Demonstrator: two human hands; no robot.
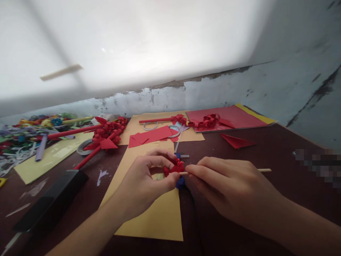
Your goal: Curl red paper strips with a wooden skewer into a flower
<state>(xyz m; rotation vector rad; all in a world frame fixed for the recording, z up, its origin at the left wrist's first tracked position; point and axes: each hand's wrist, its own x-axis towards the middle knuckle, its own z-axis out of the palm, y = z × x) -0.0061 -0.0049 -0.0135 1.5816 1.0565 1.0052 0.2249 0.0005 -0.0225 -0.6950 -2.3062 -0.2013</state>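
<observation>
My left hand (pixel 149 181) pinches a small red paper flower (pixel 178 166) between thumb and fingers, over the yellow paper. In my right hand (pixel 226 179) is a thin wooden stick (pixel 264 170), held nearly level. Its near tip meets the flower by my left thumb. Under and behind the flower sits a blue glue gun (pixel 180 183), mostly hidden by my hands, with a clear stick and a dark cord showing. A long yellow paper sheet (pixel 157 213) lies beneath my left hand.
Finished-looking red paper flowers (pixel 106 133) on red stems lie left, beside a black box-like device (pixel 53 199). Tape rolls, red paper scraps (pixel 151 137), a red folder (pixel 226 117) and a red paper triangle (pixel 237 141) sit further back. Colourful paper strips (pixel 21 131) pile up far left.
</observation>
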